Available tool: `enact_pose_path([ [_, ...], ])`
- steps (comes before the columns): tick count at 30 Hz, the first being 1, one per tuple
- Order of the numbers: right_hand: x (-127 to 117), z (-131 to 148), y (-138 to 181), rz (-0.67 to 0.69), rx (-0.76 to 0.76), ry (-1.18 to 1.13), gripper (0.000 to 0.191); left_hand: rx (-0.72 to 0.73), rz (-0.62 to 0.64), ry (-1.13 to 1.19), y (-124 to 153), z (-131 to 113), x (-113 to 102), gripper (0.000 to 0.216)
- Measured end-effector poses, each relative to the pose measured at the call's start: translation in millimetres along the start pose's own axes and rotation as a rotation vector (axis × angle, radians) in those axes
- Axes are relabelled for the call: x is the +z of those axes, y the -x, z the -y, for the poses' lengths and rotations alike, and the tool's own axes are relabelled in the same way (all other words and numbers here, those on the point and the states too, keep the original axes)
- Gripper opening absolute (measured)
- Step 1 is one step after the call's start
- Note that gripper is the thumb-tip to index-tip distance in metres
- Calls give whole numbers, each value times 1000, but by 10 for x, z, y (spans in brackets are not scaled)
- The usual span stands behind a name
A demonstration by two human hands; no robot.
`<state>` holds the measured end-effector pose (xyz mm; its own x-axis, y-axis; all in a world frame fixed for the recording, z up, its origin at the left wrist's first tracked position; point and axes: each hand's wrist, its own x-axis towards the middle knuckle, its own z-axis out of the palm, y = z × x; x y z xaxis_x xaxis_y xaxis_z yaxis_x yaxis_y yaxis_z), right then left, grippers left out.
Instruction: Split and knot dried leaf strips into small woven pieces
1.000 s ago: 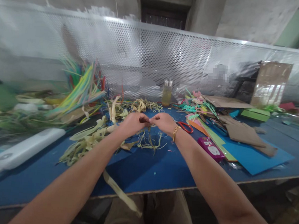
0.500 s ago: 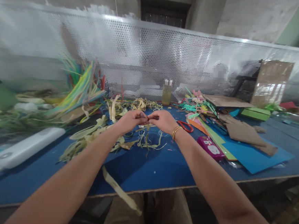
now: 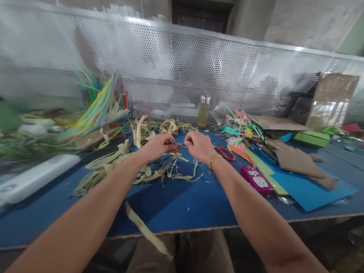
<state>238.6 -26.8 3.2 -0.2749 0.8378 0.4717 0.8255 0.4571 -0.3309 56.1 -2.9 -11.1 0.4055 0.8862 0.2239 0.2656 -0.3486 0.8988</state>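
1) Clock directions run from the two hands, with 12 pointing away from the person, over the blue tabletop [image 3: 201,213]
2) The left hand [image 3: 156,147] pinches, thumb and fingertips together, what looks like a dried husk strip [image 3: 182,158] that pokes out just below the fingertips
3) The right hand [image 3: 199,146], a gold bracelet [image 3: 212,160] at its wrist, curls thumb and forefinger together just apart from the left; whether they pinch anything I cannot tell
4) Thin husk shreds [image 3: 181,177] lie at 6 o'clock, near the hands
5) A heap of husk strips [image 3: 98,178] spreads at 8 o'clock, partly behind the left forearm; a tangle of dried husk [image 3: 173,127] sits at 12
6) One long husk piece [image 3: 146,232] hangs over the table edge towards 7 o'clock
7) Red scissor handles [image 3: 226,154] rest at 3 o'clock; a purple case [image 3: 256,180] and a blue sheet [image 3: 314,195] lie towards 4
8) A silver-capped bottle [image 3: 203,115] stands upright at 1 o'clock, before a perforated metal panel [image 3: 206,67]
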Motion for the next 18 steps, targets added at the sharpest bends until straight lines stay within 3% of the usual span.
enact_pose_path([
  [9,2,-41,1,-55,37,56,11,42,23,-58,17,-37,7,16],
  [15,16,1,4,-1,-111,-10,24,44,22,-59,-25,66,-28,18],
  [18,44,36,5,19,-135,27,21,63,4,-81,-35,85,-32,16],
])
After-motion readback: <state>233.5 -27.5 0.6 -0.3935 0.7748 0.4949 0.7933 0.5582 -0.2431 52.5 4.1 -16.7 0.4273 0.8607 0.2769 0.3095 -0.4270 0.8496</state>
